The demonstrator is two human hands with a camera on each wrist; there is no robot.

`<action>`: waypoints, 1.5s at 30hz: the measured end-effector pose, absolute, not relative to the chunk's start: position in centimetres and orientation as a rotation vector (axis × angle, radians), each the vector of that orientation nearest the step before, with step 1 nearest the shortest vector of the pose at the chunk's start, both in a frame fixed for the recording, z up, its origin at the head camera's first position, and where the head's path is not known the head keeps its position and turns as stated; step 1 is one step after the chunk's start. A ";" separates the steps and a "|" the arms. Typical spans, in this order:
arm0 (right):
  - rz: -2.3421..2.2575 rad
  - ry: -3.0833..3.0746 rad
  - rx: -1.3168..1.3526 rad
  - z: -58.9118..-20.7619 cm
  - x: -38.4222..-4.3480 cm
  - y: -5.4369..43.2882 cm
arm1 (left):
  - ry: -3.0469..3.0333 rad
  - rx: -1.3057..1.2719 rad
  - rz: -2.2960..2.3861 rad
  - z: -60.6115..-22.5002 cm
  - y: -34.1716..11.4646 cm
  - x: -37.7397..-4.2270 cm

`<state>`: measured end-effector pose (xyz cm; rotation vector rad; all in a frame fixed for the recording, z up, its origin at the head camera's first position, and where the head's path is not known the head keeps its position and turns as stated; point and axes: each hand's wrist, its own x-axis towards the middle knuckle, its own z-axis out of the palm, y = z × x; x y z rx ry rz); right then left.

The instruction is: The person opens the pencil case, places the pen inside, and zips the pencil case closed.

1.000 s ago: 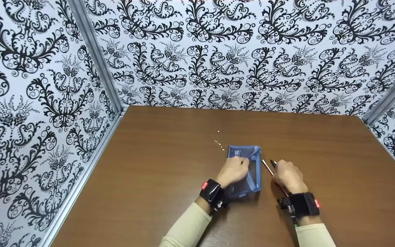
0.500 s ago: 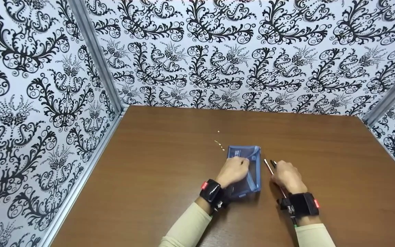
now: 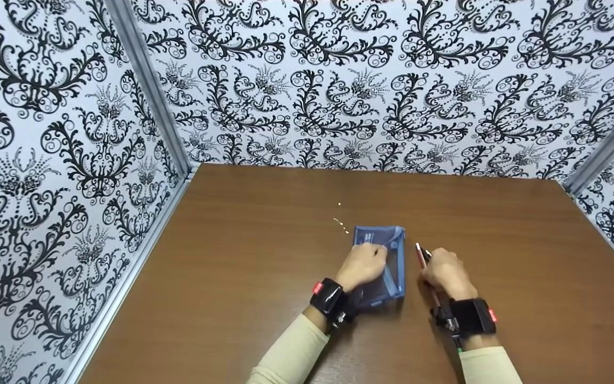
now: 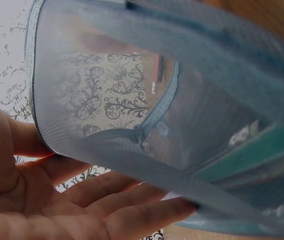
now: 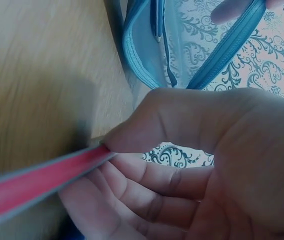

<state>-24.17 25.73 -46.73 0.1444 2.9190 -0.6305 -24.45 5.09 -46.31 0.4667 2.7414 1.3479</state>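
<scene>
My left hand [image 3: 363,264] grips the near side of a blue, see-through mesh zip pouch [image 3: 396,272]. In the left wrist view its thumb and fingers [image 4: 147,215] are at the pouch's edge, and a green strip [image 4: 252,152] shows through the mesh. The pouch's mouth gapes in the right wrist view, with a dark, slim item [image 5: 157,20] inside. To the right of the pouch, my right hand [image 3: 447,274] pinches a slim red pencil [image 5: 47,180] with grey edges between thumb and fingers. A black pen-like tip [image 3: 427,254] sticks out beside the pencil; the rest is hidden by the hand.
The brown wooden table [image 3: 264,240] runs back to a patterned wall [image 3: 339,80]. Several small bright specks [image 3: 341,224] lie just beyond the pouch. Metal posts [image 3: 150,85] stand at the table's corners.
The red pencil's far end has swung right and slightly away, closer to the black tip. My left hand and the pouch stay where they were; my right hand has hardly shifted.
</scene>
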 end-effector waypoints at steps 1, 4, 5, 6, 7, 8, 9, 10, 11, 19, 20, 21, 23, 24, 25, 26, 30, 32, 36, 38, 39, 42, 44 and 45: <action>-0.645 2.919 0.145 -46.7 -24.2 25.7 | 2.743 0.468 1.345 -46.3 5.1 -24.5; -0.660 2.915 0.158 -46.6 -24.1 25.7 | 2.747 0.470 1.334 -46.3 5.1 -24.5; -0.654 2.914 0.159 -46.6 -24.2 25.6 | 2.747 0.470 1.334 -46.3 5.1 -24.5; -0.651 2.911 0.159 -46.5 -24.2 25.6 | 2.747 0.469 1.334 -46.4 5.1 -24.5; -0.648 2.908 0.161 -46.5 -24.2 25.6 | 2.748 0.468 1.337 -46.4 5.1 -24.5; -0.644 2.903 0.165 -46.5 -24.2 25.6 | 2.748 0.467 1.338 -46.4 5.1 -24.5; -0.643 2.898 0.170 -46.4 -24.2 25.6 | 2.750 0.467 1.338 -46.4 5.1 -24.5; -0.642 2.895 0.172 -46.4 -24.3 25.6 | 2.749 0.468 1.339 -46.4 5.1 -24.5; -0.647 2.890 0.177 -46.4 -24.3 25.6 | 2.747 0.469 1.344 -46.4 5.2 -24.5; -0.676 2.890 0.175 -46.2 -24.2 25.6 | 2.731 0.465 1.359 -46.3 5.1 -24.5; -0.683 2.891 0.177 -46.2 -24.3 25.6 | 2.729 0.462 1.360 -46.3 5.1 -24.4; -0.692 2.889 0.182 -46.2 -24.3 25.6 | 2.728 0.460 1.360 -46.3 5.1 -24.4; -0.719 2.882 0.193 -46.2 -24.3 25.7 | 2.724 0.457 1.362 -46.3 5.1 -24.4; -0.732 2.880 0.193 -46.2 -24.3 25.7 | 2.724 0.457 1.362 -46.3 5.1 -24.4; -0.749 2.872 0.197 -46.2 -24.3 25.7 | 2.722 0.457 1.365 -46.3 5.1 -24.5; -0.764 2.868 0.201 -46.1 -24.3 25.7 | 2.721 0.457 1.369 -46.3 5.1 -24.5; -0.818 2.866 0.210 -46.0 -24.4 25.8 | 2.725 0.460 1.368 -46.4 5.1 -24.5; -0.822 2.884 0.197 -45.9 -24.3 25.9 | 2.729 0.463 1.362 -46.3 5.1 -24.5; -0.827 2.939 0.157 -45.9 -24.3 26.0 | 2.727 0.462 1.359 -46.3 5.0 -24.5; -0.852 2.946 0.158 -45.9 -24.3 25.9 | 2.726 0.460 1.360 -46.3 5.0 -24.5; -0.867 2.948 0.160 -46.0 -24.3 25.9 | 2.723 0.456 1.362 -46.3 5.1 -24.5; -0.926 2.927 0.185 -45.9 -24.1 25.8 | 2.724 0.455 1.359 -46.3 5.1 -24.5; -0.978 2.920 0.193 -46.0 -24.1 25.7 | 2.734 0.462 1.347 -46.3 5.1 -24.5; -1.005 2.913 0.197 -46.0 -24.1 25.7 | 2.738 0.463 1.341 -46.3 5.1 -24.6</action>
